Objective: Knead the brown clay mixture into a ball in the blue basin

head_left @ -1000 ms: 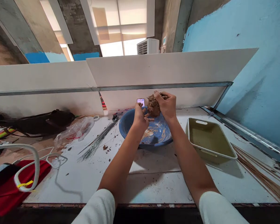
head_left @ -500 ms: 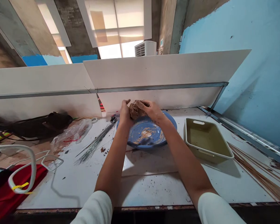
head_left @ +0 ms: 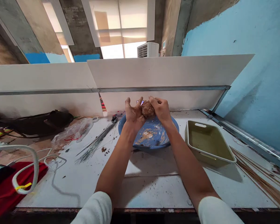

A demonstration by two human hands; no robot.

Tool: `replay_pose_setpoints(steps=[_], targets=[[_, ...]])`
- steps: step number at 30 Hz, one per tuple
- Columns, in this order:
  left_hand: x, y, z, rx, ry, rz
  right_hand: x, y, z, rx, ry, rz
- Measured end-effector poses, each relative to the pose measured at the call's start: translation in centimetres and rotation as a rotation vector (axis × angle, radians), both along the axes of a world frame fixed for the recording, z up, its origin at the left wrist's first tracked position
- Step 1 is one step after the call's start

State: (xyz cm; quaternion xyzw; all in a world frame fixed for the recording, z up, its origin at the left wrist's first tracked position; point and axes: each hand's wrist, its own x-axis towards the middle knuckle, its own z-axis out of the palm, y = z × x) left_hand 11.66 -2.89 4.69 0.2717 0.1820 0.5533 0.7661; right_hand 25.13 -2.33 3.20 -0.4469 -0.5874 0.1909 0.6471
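A rough brown lump of clay is held above the far part of a blue basin. My right hand grips the lump from the right and top, fingers curled over it. On its other side, my left hand is turned palm up with fingers spread, its edge against or very near the lump. Both hands are smeared with clay. Tan residue coats the basin's floor. A small lit screen shows behind the left fingers, mostly hidden.
An olive-green tub stands right of the basin, beside thin brown sticks. Thin green wires, a clear plastic bag and a black bag lie left. White panels rise behind the table.
My left hand has opened out from around the clay, its palm turning up. The lump and my right hand have shifted right, and the view has tilted slightly.
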Motion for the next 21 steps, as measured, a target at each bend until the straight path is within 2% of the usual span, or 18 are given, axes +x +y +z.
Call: replay_pose_setpoints(steps=[2,6,10,16,21], targets=[[-0.5,0.3,0.1,0.002,-0.011,-0.011,-0.2,0.3,-0.4,0.018,0.009,-0.019],[-1.7,1.2,0.2,-0.031,-0.011,-0.013,-1.9,-0.2,-1.0,0.068,-0.105,-0.064],[-2.4,1.5,0.1,-0.028,-0.007,-0.012,-2.6,-1.0,-0.8,0.096,-0.13,-0.127],[-1.7,1.5,-0.8,0.026,-0.036,-0.184,0.2,-1.1,0.8,0.2,0.118,-0.233],[-0.9,1.0,-1.2,0.023,-0.001,-0.262,1.8,-1.5,1.7,0.23,0.094,-0.317]])
